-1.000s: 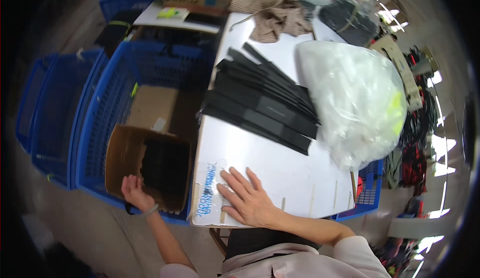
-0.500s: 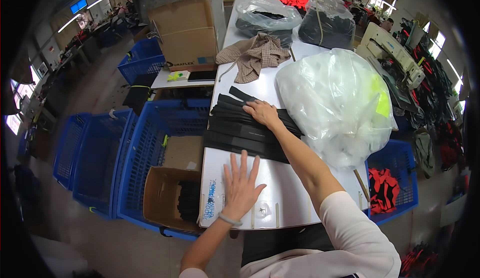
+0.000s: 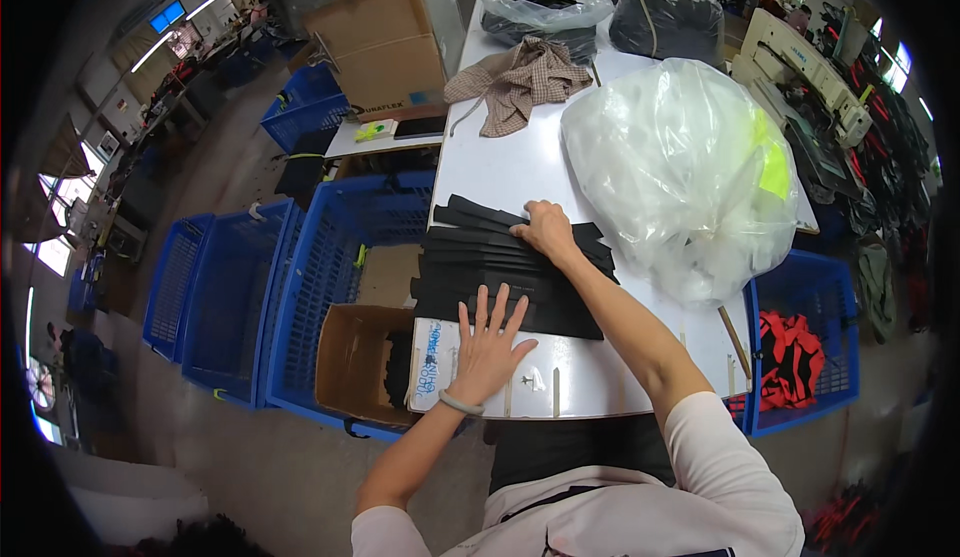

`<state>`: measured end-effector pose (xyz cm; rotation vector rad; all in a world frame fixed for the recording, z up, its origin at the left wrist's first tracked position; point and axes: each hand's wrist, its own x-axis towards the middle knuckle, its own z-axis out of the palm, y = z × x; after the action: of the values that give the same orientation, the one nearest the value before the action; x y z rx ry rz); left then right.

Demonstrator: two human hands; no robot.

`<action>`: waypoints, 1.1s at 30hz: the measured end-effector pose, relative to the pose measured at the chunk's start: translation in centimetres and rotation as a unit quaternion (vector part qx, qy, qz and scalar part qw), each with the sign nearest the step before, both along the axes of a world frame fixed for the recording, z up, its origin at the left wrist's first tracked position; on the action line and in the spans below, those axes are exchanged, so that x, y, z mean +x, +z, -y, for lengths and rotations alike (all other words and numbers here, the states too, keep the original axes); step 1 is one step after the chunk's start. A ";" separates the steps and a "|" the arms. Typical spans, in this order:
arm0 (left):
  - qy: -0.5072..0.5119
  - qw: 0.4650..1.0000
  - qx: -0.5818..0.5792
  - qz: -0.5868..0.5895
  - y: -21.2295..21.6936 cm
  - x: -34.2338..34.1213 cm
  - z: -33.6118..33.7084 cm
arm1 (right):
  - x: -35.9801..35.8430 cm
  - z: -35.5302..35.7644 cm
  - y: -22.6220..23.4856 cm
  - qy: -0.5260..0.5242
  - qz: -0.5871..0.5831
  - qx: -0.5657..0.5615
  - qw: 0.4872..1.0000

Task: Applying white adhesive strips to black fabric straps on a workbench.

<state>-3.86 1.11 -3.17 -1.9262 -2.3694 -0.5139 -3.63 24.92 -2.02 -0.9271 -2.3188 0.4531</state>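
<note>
Several flat black fabric strips (image 3: pixel 480 255) lie side by side across the white table. My left hand (image 3: pixel 490 342) is open, fingers spread, its fingertips resting on the nearest strips and its palm over the table's front part. At the far side of the row my right hand (image 3: pixel 550 232) has its fingers bent round the upper strips, thumb toward the left; its fingertips are partly hidden. The farthest strips overlap at a slight angle, and their right ends fan out beneath my right forearm.
A big clear bag of white pieces (image 3: pixel 680 177) stands right of the strips. Beyond lie a checked cloth (image 3: pixel 525 87) and bags of black pieces (image 3: pixel 665 17). Blue crates (image 3: pixel 285 297) flank the table's left, one holding a cardboard box (image 3: pixel 345 357); another with red-black pieces (image 3: pixel 790 357) is at right.
My right hand's fingers have curled in, and the far strips lie closer to the others. My left hand has come forward onto the nearest strips. The whole view has shifted slightly.
</note>
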 end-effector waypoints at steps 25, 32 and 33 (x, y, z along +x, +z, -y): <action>0.026 0.557 0.307 0.771 7.2 10.7 -3.2 | 24.2 11.7 7.3 0.090 -0.105 -0.358 0.923; 0.047 0.661 0.219 0.716 8.5 13.0 -4.0 | 27.3 14.0 5.9 0.082 -0.228 -0.441 0.864; 0.046 0.663 0.216 0.715 8.8 13.5 -4.1 | 27.6 14.1 5.9 0.080 -0.231 -0.442 0.863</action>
<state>9.65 5.24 5.66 -1.0870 -2.2110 -3.0791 23.94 10.79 3.85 -0.8616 -1.6986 1.7000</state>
